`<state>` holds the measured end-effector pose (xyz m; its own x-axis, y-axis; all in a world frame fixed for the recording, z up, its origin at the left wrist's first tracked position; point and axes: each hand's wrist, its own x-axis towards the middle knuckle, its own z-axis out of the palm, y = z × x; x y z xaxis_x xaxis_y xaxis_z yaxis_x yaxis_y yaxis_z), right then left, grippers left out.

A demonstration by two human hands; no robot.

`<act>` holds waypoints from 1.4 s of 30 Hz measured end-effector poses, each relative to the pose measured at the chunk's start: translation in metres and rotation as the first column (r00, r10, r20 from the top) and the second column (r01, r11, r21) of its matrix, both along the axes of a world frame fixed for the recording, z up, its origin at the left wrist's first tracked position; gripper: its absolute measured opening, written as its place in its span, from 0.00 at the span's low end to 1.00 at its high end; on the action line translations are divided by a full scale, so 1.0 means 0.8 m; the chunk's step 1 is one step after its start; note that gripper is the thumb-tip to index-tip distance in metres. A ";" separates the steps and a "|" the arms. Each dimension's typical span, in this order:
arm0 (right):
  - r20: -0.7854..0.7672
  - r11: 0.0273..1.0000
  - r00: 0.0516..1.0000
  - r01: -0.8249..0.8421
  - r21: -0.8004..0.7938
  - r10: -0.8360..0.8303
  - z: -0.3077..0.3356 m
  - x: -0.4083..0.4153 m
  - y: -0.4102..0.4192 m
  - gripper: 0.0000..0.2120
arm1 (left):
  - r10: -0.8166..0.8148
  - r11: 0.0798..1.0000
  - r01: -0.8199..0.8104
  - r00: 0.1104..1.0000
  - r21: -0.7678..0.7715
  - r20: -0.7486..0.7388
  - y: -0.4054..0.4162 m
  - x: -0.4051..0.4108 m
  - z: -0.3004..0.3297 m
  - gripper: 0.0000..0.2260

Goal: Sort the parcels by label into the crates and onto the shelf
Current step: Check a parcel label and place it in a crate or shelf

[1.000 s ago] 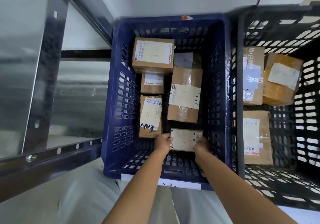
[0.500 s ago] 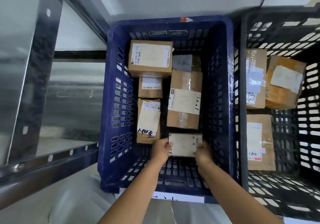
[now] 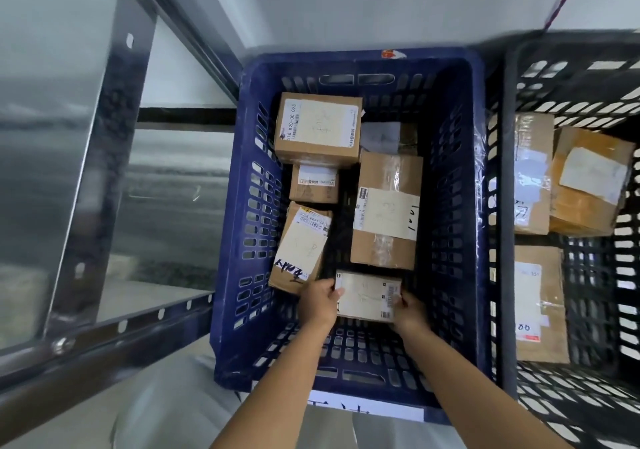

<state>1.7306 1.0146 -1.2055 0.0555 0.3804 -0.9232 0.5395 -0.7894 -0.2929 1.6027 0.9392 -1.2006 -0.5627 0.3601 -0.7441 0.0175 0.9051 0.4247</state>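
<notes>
Both my hands reach down into the blue crate [image 3: 235, 275]. My left hand [image 3: 318, 301] grips the left end of a small labelled parcel [image 3: 367, 296], and my right hand [image 3: 408, 311] grips its right end. The parcel lies low near the crate's front floor. Behind it sit several other cardboard parcels: a long taped one [image 3: 386, 211], a tilted one with black handwriting [image 3: 301, 246], a small one [image 3: 314, 183] and a large one [image 3: 318, 128] at the back.
A black crate [image 3: 505, 206] stands against the blue one on the right and holds three parcels [image 3: 538, 304]. A metal shelf frame [image 3: 114, 136] with shiny panels fills the left. A white paper label [image 3: 367, 408] hangs on the blue crate's front rim.
The view has shifted a little downward. My hands stay on the small parcel, which has barely moved within the crate.
</notes>
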 end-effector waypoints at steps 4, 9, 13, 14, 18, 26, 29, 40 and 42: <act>-0.017 1.000 1.000 -0.008 -0.008 0.008 0.002 -0.003 0.008 0.17 | 0.028 0.999 -0.027 0.999 -0.019 0.029 0.009 -0.008 0.006 0.15; -0.026 0.994 0.994 -0.108 0.025 0.108 0.024 -0.005 0.013 0.21 | -0.001 0.999 0.005 0.993 -0.032 0.119 0.014 -0.013 0.032 0.21; -0.106 0.991 0.989 -0.088 0.104 0.099 0.049 -0.010 0.022 0.26 | 0.020 0.999 -0.023 0.992 0.026 0.122 0.023 -0.016 0.059 0.21; -0.127 0.989 0.986 -0.089 0.121 0.105 0.058 -0.011 0.023 0.27 | 0.033 0.999 -0.037 0.993 0.035 0.111 0.024 -0.017 0.067 0.20; -0.186 0.977 0.974 -0.097 0.189 0.133 0.084 -0.015 0.026 0.31 | 0.084 0.993 -0.090 0.994 0.078 0.071 0.026 -0.019 0.101 0.22; -0.204 0.926 0.944 -0.182 0.331 0.259 0.162 -0.011 0.028 0.41 | 0.096 0.967 -0.046 0.976 0.250 -0.194 0.002 -0.026 0.204 0.13; -0.182 0.855 0.909 -0.262 0.448 0.374 0.197 -0.010 0.023 0.40 | 0.136 0.944 -0.029 0.942 0.330 -0.307 -0.016 -0.025 0.241 0.17; 0.409 0.049 0.739 -0.510 0.858 0.535 0.339 -0.014 -0.020 0.38 | -0.017 0.787 0.544 0.490 0.290 -0.871 -0.084 -0.019 0.379 0.30; 0.531 -0.100 0.707 -0.554 0.826 0.467 0.377 -0.015 -0.022 0.36 | -0.068 0.760 0.625 0.351 0.179 -0.934 -0.091 -0.022 0.409 0.33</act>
<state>1.7182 0.9969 -0.9035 -0.5765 0.7991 0.1703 0.6907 0.5880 -0.4210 1.5852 0.8667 -0.8738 -0.4918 0.7929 0.3599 0.8678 0.4124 0.2771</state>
